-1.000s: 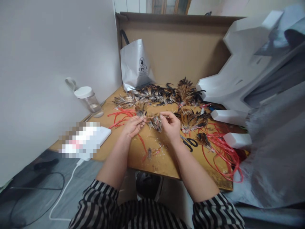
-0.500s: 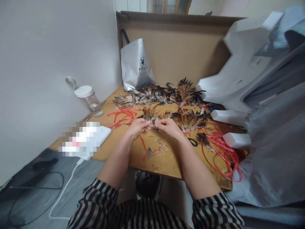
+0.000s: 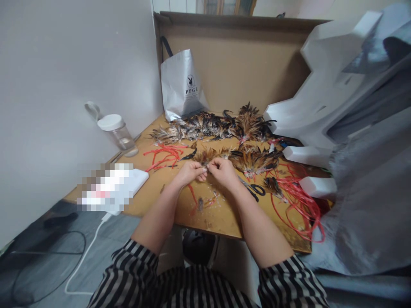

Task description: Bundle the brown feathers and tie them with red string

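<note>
Over the middle of the table my left hand (image 3: 192,173) and my right hand (image 3: 222,170) meet, fingertips pinched close together. Between them they grip the base of a brown feather bunch (image 3: 205,155), whose tips fan out away from me. What exactly lies under the fingertips is too small to make out. Just right of my right hand lies a larger row of brown and black feathers (image 3: 255,160). A pair of black-handled scissors (image 3: 257,190) rests by my right forearm, its blades partly hidden. A small dark feather bunch (image 3: 272,187) sits beside it.
A long feather pile (image 3: 205,127) lies at the back, before a silver bag (image 3: 183,85). Red plastic strips (image 3: 163,155) lie left, with more red strips (image 3: 303,205) right. A lidded jar (image 3: 120,137) and white power bank (image 3: 139,179) stand left; white foam (image 3: 295,115) leans right.
My right hand has shifted slightly and its forearm moved left, uncovering more of the scissors. The feather bunch between my hands now sits a little further right. Both hands keep their pinch.
</note>
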### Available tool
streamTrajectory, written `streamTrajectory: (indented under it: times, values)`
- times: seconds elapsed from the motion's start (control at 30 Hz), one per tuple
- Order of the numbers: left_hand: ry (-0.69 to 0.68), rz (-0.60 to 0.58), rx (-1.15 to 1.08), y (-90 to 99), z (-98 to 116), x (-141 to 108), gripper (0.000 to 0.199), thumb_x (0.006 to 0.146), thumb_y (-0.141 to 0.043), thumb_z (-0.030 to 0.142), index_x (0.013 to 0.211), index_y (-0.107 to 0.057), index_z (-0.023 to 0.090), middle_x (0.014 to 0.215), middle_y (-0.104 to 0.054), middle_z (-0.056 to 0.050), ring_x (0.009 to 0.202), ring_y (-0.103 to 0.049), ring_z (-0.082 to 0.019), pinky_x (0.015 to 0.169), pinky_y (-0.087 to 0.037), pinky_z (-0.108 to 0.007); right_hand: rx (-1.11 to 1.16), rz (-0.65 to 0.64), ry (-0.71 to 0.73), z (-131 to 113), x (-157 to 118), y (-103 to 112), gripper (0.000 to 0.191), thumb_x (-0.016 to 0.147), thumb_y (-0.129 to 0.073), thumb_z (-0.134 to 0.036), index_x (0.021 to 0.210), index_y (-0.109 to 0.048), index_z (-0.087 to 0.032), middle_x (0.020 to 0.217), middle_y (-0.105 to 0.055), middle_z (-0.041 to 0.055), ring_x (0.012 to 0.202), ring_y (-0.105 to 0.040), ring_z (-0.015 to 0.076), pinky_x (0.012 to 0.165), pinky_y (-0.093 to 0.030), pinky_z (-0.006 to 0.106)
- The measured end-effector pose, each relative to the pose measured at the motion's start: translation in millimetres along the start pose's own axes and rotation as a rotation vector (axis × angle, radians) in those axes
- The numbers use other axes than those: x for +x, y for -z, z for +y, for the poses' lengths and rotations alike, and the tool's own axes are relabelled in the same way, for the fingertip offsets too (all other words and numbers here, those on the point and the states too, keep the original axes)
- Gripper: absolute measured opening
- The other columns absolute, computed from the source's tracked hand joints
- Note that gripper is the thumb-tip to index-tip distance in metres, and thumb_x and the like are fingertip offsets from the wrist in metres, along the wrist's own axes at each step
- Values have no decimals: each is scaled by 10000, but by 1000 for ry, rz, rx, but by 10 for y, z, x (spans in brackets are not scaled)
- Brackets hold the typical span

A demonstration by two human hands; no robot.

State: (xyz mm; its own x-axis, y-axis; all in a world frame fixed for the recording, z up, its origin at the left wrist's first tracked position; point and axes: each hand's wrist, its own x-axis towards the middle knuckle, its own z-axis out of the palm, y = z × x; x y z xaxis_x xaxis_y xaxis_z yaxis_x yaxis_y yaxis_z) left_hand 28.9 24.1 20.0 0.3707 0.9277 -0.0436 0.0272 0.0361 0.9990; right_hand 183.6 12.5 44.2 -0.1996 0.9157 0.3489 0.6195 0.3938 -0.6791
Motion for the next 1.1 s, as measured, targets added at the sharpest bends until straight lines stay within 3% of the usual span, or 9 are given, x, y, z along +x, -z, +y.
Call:
streamTrajectory:
  times: [0.2, 0.43, 0.67, 0.77, 0.83, 0.93, 1.0, 1.1]
  values:
    - [32, -25, 32, 17, 8, -7, 230, 674, -648, 297, 617, -600, 80, 500, -605, -54, 427, -554, -93, 473, -452, -200, 33, 2, -43, 30, 10, -3, 195, 699, -466, -276, 622, -588, -145, 532, -506, -12, 501, -398, 89, 486, -275, 204]
    - [87, 134, 253, -29, -54, 30, 178, 723, -527, 93, 545, -526, 103, 446, -552, -10, 386, -523, -76, 428, -432, -180, -151, -194, 83, -36, -54, 22, 186, 738, -462, -237, 645, -601, -155, 591, -559, 11, 546, -439, 102, 533, -286, 218]
    - [24, -50, 501, -100, -84, -37, 200, 670, -445, 29, 513, -529, 119, 415, -509, 14, 374, -494, -74, 423, -404, -176, -356, -235, 270, -137, -82, 92, 204, 791, -440, -220, 698, -611, -156, 749, -580, 64, 683, -488, 134, 633, -310, 237]
    - [-17, -142, 458, -140, -46, -93, 176, 702, -494, 120, 532, -539, 121, 437, -516, 12, 381, -490, -70, 414, -392, -173, -181, -267, 219, -27, -26, 179, 168, 756, -475, -208, 666, -603, -146, 693, -566, 37, 649, -471, 118, 617, -317, 226]
    - [-24, -213, 377, -175, -12, -130, 173, 713, -531, 188, 556, -557, 119, 450, -524, 8, 393, -495, -72, 414, -395, -176, 23, -344, 112, 79, 20, 236, 171, 730, -510, -264, 647, -595, -141, 599, -533, 4, 576, -448, 105, 567, -320, 219]
    - [-50, -286, 257, -222, 38, -165, 205, 700, -591, 283, 593, -597, 108, 496, -570, -23, 434, -529, -85, 440, -416, -188, 358, -461, -42, 208, 68, 264, 225, 674, -571, -356, 674, -591, -132, 611, -559, 1, 563, -468, 105, 562, -353, 226]
    - [-70, -263, 183, -235, 60, -163, 236, 687, -615, 321, 613, -616, 97, 513, -590, -43, 445, -542, -91, 444, -418, -191, 503, -441, -101, 247, 77, 226, 243, 627, -601, -373, 663, -585, -133, 608, -566, 6, 545, -472, 106, 547, -359, 236]
    - [-78, -109, 47, -219, 60, -118, 247, 672, -638, 333, 623, -621, 91, 512, -596, -44, 425, -531, -83, 427, -407, -184, 614, -282, -168, 251, 73, 106, 233, 589, -613, -365, 570, -530, -148, 522, -507, -14, 473, -414, 89, 486, -321, 231]
